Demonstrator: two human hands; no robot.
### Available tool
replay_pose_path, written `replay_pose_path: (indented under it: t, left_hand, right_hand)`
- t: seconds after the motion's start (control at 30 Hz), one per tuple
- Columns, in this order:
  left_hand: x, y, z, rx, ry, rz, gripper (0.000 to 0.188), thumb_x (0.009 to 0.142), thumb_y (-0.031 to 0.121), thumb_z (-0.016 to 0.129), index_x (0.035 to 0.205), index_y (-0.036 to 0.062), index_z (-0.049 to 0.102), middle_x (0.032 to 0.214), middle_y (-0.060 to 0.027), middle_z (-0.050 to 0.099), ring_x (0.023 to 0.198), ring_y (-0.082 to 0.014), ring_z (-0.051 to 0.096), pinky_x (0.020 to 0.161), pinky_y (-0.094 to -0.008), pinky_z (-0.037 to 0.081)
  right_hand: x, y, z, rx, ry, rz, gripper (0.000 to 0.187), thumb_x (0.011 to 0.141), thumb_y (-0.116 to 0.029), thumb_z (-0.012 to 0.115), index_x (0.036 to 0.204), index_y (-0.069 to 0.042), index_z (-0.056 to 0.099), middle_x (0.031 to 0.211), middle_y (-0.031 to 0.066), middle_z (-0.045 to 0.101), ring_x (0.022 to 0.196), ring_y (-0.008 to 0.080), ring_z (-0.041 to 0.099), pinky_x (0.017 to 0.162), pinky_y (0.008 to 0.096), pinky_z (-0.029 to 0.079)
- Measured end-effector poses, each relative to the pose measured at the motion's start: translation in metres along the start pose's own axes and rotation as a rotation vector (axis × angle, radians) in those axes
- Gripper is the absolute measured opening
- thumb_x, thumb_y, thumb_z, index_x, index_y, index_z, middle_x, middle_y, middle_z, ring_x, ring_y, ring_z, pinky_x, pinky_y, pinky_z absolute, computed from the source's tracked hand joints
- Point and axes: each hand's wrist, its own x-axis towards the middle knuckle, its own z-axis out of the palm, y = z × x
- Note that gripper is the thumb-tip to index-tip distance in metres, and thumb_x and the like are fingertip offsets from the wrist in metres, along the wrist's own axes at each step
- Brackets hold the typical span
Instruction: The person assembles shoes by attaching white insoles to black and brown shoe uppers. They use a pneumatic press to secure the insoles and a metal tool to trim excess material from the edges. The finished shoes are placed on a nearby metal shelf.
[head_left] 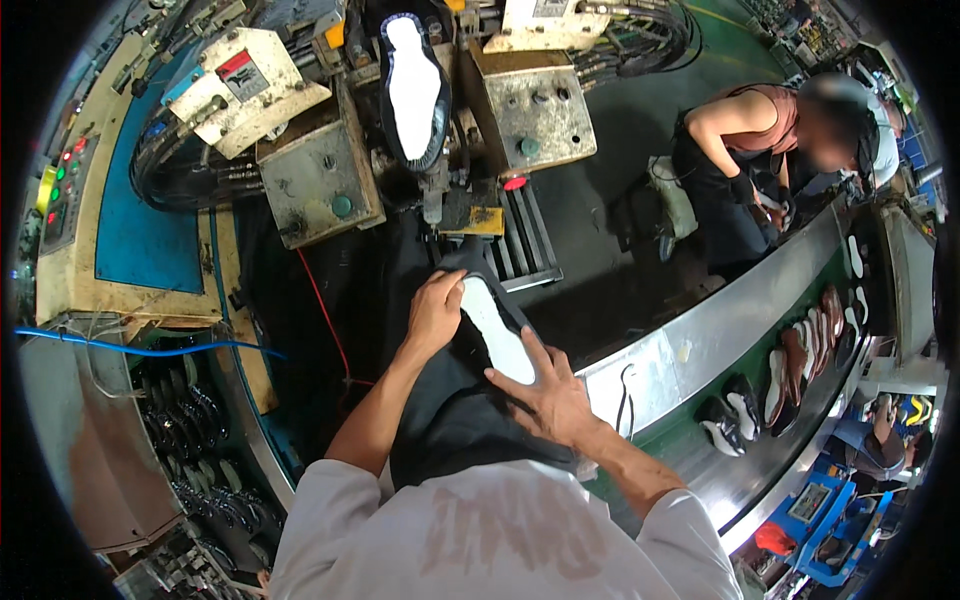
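Observation:
A black shoe upper with a white sole-shaped insole facing up lies slantwise over my lap. My left hand is closed on its far end, thumb and fingers at the edge. My right hand grips the near end, with thumb and forefinger spread across the white insole and the other fingers partly hidden. Ahead of me, a second black shoe upper sits sole up in the machine, its white insole showing.
Machine boxes with green buttons flank the clamped shoe. To my right, a metal-edged conveyor carries black and brown shoes; a dark hook-shaped tool lies on its edge. A seated person works beyond. Black lasts or shoes fill a left rack.

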Motion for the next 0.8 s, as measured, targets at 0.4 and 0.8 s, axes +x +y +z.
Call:
replay_pose_path:
  t: [0.4,0.8]
  left_hand:
    - [0.227,0.05,-0.142,-1.163,-0.003,-0.367,0.071,0.104,0.056,0.069,0.156,0.0098,0.054,0.142,-0.0087,0.067,0.124,-0.0221,0.067,0.108,-0.0416,0.052]
    - [0.04,0.019,-0.202,-1.197,0.165,-0.155,0.089,0.101,0.039,0.063,0.171,-0.0007,0.024,0.159,-0.0195,0.055,0.135,-0.031,0.065,0.113,-0.0439,0.054]
  right_hand:
    - [0.061,0.013,-0.099,-0.065,0.445,0.118,0.071,0.083,-0.02,0.085,0.151,-0.029,0.066,0.169,0.0373,0.026,0.134,0.0531,0.053,0.105,0.0574,0.055]
    - [0.305,-0.016,-0.181,-0.181,0.651,-0.095,0.077,0.088,-0.025,0.083,0.158,-0.04,0.054,0.167,0.0342,0.028,0.126,0.0568,0.055,0.101,0.0585,0.058]
